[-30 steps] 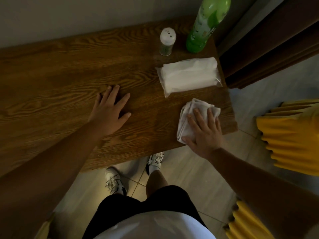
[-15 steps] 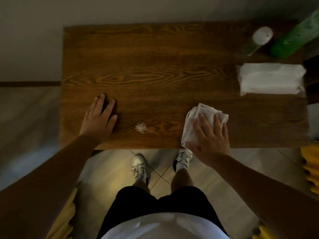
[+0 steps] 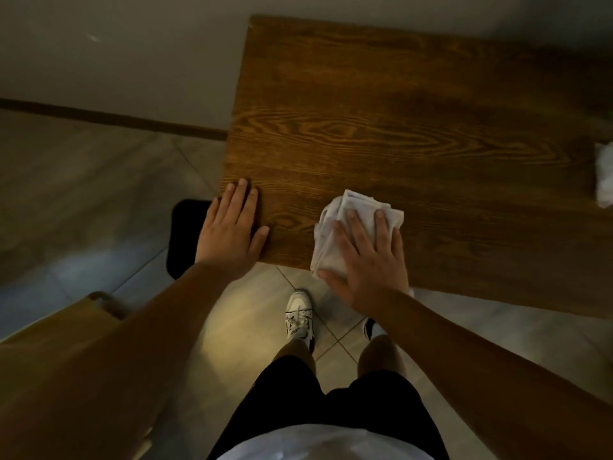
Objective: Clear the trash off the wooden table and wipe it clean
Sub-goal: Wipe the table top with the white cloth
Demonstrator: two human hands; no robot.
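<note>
Two hands on the tabletop (image 3: 414, 134). Right hand (image 3: 368, 260) lies flat, fingers spread, pressing a folded white cloth (image 3: 335, 234) at the near edge; grip is a palm press, nothing pinched. Left hand (image 3: 232, 230) rests open and empty at the near-left corner, bracing. No loose trash visible on the wood; a white bundle (image 3: 603, 180) sits at the far right, cut off. Wiping step, by my reading. Keep the palm flat, overlap strokes along the grain, and carry debris off the near-left corner, not into the middle.
</note>
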